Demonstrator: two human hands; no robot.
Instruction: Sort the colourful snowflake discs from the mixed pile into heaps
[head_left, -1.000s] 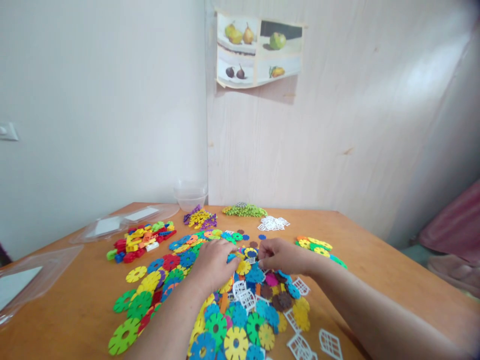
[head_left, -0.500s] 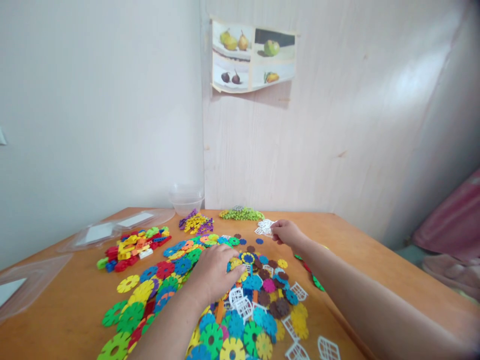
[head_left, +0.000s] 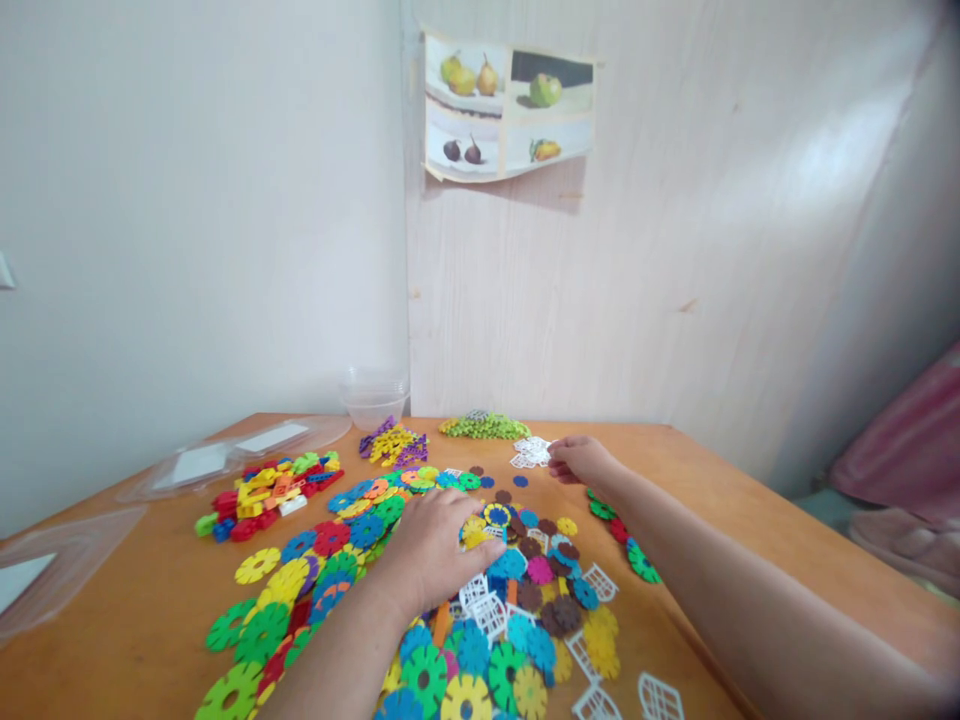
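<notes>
My left hand (head_left: 435,545) rests palm down over the pile of colourful notched plastic discs (head_left: 424,678), fingers stretched forward and thumb out to the right. It holds nothing that I can see. My right hand (head_left: 583,460) is farther back, at the right edge of a small heap of white lattice pieces (head_left: 531,452). Its fingers are bent together, and what they may hold is hidden. More white lattice pieces (head_left: 489,616) lie among the discs, and a loose white lattice piece (head_left: 660,697) is at the front right.
Interlocking bricks (head_left: 259,497) lie at left. Behind are purple and yellow pieces (head_left: 394,445), green pieces (head_left: 486,428) and stacked clear tubs (head_left: 375,398). Clear lids (head_left: 330,430) lie along the left edge. A row of discs (head_left: 617,530) is beside my right forearm. A fruit poster (head_left: 510,110) hangs on the wall.
My right hand has shifted slightly right by the white heap, and its forearm has uncovered more of the disc row. The left hand stays over the pile, its thumb reaching slightly farther right.
</notes>
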